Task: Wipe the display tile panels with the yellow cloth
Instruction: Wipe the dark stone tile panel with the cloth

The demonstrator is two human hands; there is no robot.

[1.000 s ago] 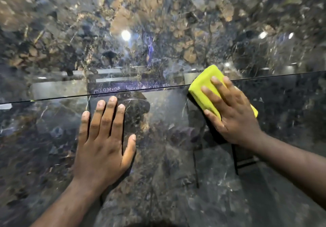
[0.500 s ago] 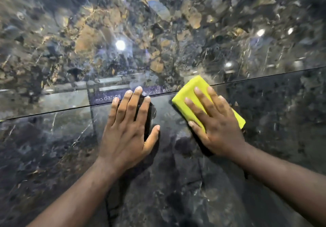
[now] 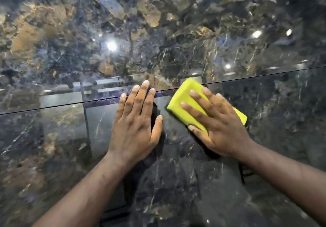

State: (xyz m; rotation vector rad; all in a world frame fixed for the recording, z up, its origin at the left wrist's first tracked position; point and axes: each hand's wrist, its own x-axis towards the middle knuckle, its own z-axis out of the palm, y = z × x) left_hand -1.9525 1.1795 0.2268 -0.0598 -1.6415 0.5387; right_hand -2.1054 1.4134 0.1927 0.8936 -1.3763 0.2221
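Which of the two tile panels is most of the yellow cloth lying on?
The lower panel, below the seam: the right hand presses the yellow cloth there; only its top corner crosses onto the upper panel.

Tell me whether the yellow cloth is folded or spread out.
Folded. The yellow cloth is a thick, compact rectangular pad with a rounded edge, small enough that the right hand pressing on it covers about half.
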